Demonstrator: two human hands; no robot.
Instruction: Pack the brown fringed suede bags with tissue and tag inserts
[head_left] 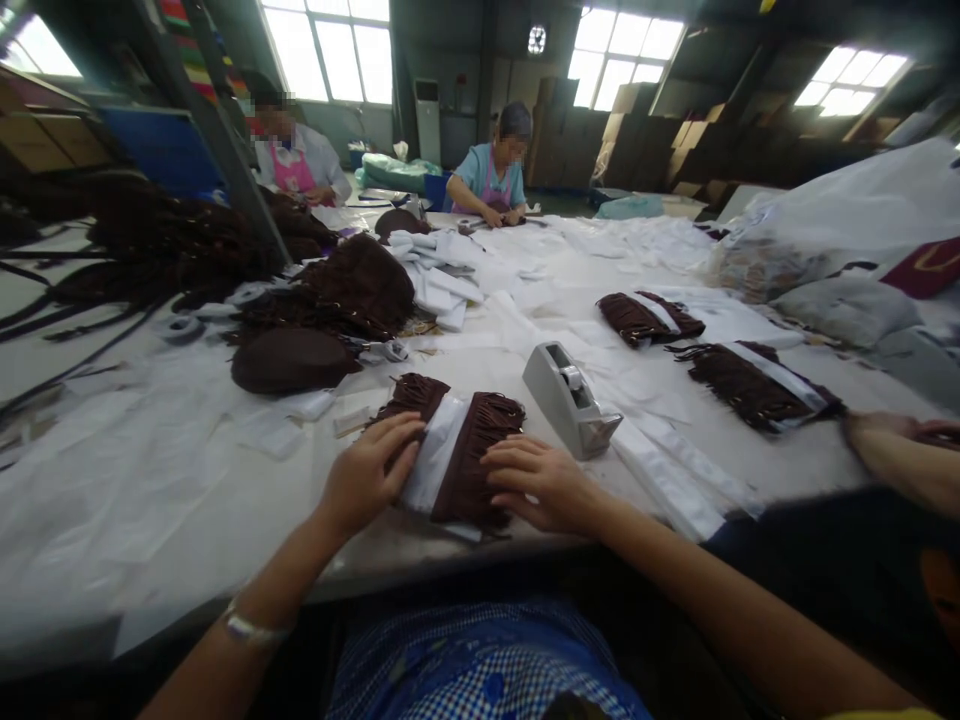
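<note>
A dark brown fringed bag (480, 455), wrapped round its middle with a white paper band (439, 455), lies on the table before me. My left hand (371, 462) rests at its left side, fingers stretched toward the band. Across from it, my right hand (544, 485) lies with spread fingers on the fringe. Neither hand grips the bag. Just beyond my right hand stands a grey tape dispenser (570, 400). White paper strips (667, 470) lie to its right.
Two banded fringed bags (651, 318) sit at the right, with another person's hand (892, 440) beside the nearer one. A brown bag pile (352, 290) and a rounded brown piece (292, 360) are at the left. Two co-workers (495, 175) sit across the table.
</note>
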